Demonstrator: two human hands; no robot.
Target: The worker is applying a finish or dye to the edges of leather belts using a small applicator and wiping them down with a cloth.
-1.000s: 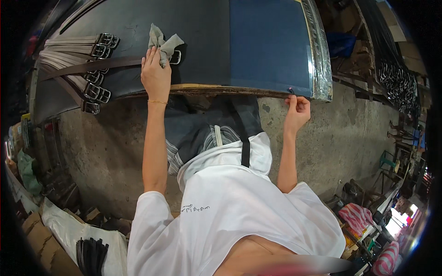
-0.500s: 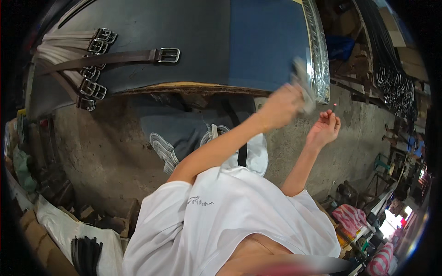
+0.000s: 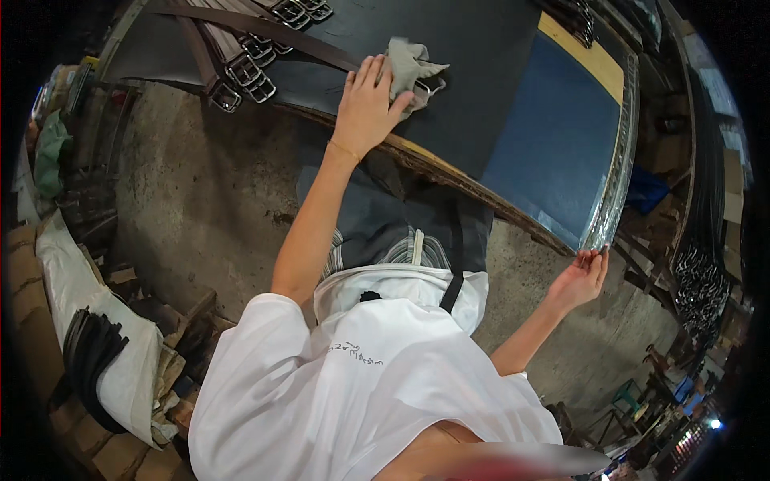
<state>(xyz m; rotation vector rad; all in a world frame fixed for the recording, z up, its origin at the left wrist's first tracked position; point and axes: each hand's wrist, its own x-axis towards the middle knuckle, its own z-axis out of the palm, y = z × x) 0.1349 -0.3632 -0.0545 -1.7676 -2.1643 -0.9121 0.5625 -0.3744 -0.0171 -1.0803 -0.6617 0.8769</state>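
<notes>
My left hand (image 3: 366,104) rests on a brown belt (image 3: 308,42) on the dark tabletop (image 3: 465,112), gripping a crumpled grey cloth (image 3: 412,66) between thumb and forefinger. The cloth partly covers the belt's buckle end. Farther left lies a fanned pile of pale and brown belts (image 3: 220,48) with silver buckles (image 3: 249,79) along the edge. My right hand (image 3: 585,272) is at the lower right corner of the blue panel (image 3: 545,136), fingertips pinched; what they hold is too small to make out.
A plastic-wrapped strip (image 3: 619,144) edges the table's right side. Dark straps with metal ends (image 3: 698,280) hang at the far right. White sacking (image 3: 96,264) with black strips (image 3: 90,369) lies over cardboard at lower left. Concrete floor (image 3: 184,192) lies below.
The view has rotated. My left hand, swung rightward with the cloth half a second ago, is back on the belt. My right hand has returned to the table corner.
</notes>
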